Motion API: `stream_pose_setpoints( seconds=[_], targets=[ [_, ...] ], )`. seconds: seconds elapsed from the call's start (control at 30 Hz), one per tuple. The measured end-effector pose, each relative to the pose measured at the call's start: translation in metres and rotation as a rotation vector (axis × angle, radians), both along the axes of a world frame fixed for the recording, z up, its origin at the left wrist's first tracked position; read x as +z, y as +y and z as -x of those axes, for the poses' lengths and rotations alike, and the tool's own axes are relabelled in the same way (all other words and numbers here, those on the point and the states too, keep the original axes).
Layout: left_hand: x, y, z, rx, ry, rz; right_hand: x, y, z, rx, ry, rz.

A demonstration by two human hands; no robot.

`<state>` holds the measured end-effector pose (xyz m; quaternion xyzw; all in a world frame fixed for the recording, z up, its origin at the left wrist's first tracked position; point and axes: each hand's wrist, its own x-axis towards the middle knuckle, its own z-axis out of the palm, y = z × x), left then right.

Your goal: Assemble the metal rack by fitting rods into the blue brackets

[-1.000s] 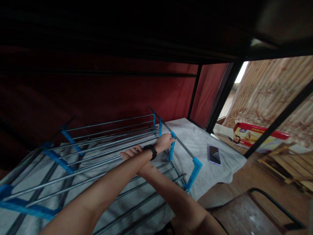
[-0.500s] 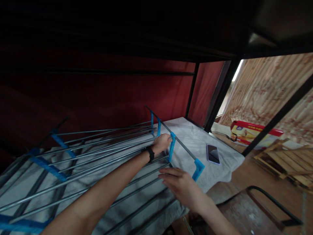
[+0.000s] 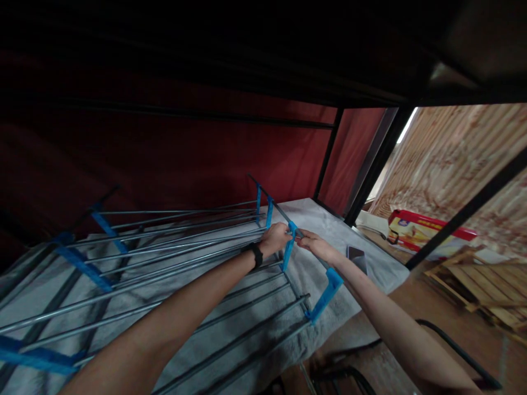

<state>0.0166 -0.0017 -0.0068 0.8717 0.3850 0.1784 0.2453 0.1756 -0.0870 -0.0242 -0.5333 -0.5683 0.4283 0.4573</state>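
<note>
A rack of thin metal tubes (image 3: 164, 258) with blue plastic connectors lies across a pale cloth. My left hand (image 3: 275, 240), with a black band on its wrist, is closed at the right end of a tube, against a blue connector (image 3: 289, 249); its fingertips are partly hidden. On the other side of that connector, my right hand (image 3: 316, 244) has its fingers closed around the grey side pole (image 3: 281, 210). Nearer to me another blue connector (image 3: 325, 296) sits on the same pole, beneath my right forearm.
A phone (image 3: 357, 258) lies on the cloth (image 3: 381, 274), partly behind my right forearm. Black frame posts (image 3: 376, 159) stand at the right, with a dark board overhead. Beyond are a red and yellow box (image 3: 428, 233), wooden slats (image 3: 481, 280) and a chair (image 3: 448, 351).
My right hand has moved up and forward from above the near tubes to the side pole and closed on it. My left hand has stayed at the same connector.
</note>
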Motion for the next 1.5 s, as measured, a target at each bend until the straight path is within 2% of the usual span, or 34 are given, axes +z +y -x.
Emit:
stream_pose_setpoints(
  seconds=[0.1,0.23,0.47,0.7,0.97,1.23,1.5],
  targets=[
    [-0.003,0.002,0.000,-0.013,-0.034,-0.003,0.003,0.002,0.009,-0.026,-0.031,-0.074],
    [-0.004,0.003,0.000,-0.011,-0.077,0.009,0.007,0.001,0.010,-0.078,-0.067,-0.091],
    [-0.003,0.006,0.003,-0.048,-0.105,0.071,0.002,-0.001,0.010,-0.077,-0.076,-0.093],
    [-0.008,0.009,0.005,-0.090,-0.110,0.075,0.008,-0.003,0.015,-0.067,-0.062,-0.098],
    [-0.006,0.006,0.005,-0.054,-0.091,0.053,0.014,-0.006,0.019,-0.079,-0.047,-0.103],
    [-0.012,0.012,0.001,-0.059,-0.141,0.093,0.009,-0.005,0.017,-0.054,-0.063,-0.087],
    [-0.005,0.008,-0.001,-0.046,-0.086,0.075,0.011,-0.006,0.020,-0.074,-0.053,-0.067]
  ],
)
